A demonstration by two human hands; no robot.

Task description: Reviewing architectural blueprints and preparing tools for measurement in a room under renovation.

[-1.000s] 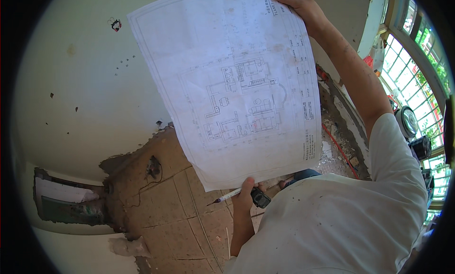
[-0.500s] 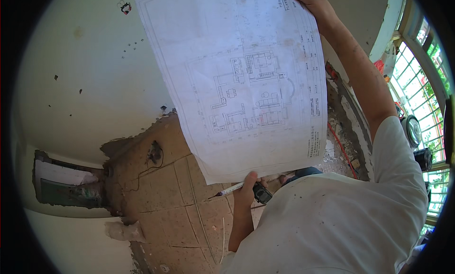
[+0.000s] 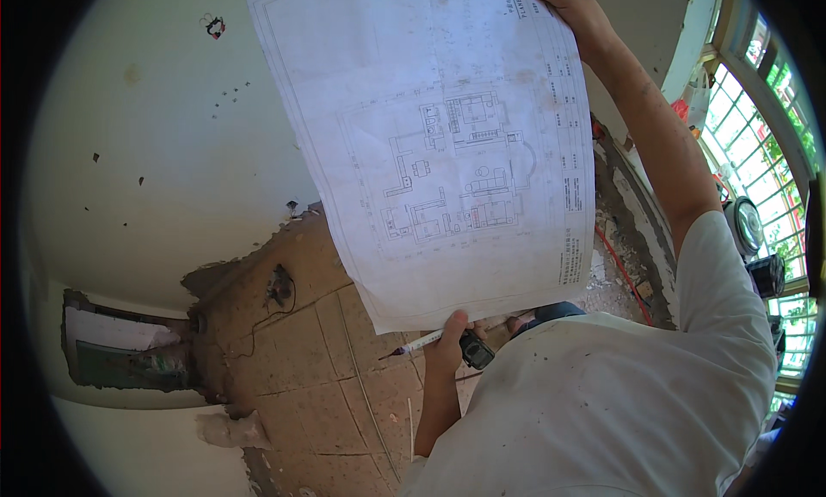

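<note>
A large white sheet with a printed floor plan (image 3: 447,179) is spread out in front of me, slightly curled along its edges. My right hand (image 3: 564,2) grips its top right corner, partly cut off by the upper edge of the view. At the bottom edge my left hand (image 3: 446,346) pinches the paper with the thumb on top. That same hand also holds a white marker pen (image 3: 415,345), its dark tip pointing left. A black palm-sized object (image 3: 476,351), perhaps a tape measure, sits against the left hand; its grip is partly hidden.
Brown floor (image 3: 318,394) with dark line cuts lies below. On it are a dark tool with a cord (image 3: 280,286) and a thin pale strip (image 3: 361,394). A red cable (image 3: 624,269) runs past rubble on the right. Barred windows (image 3: 757,153) stand at far right.
The room behind has shifted slightly, with the wall marks moving a little left. The sheet, both hands and the marker pen keep nearly the same places.
</note>
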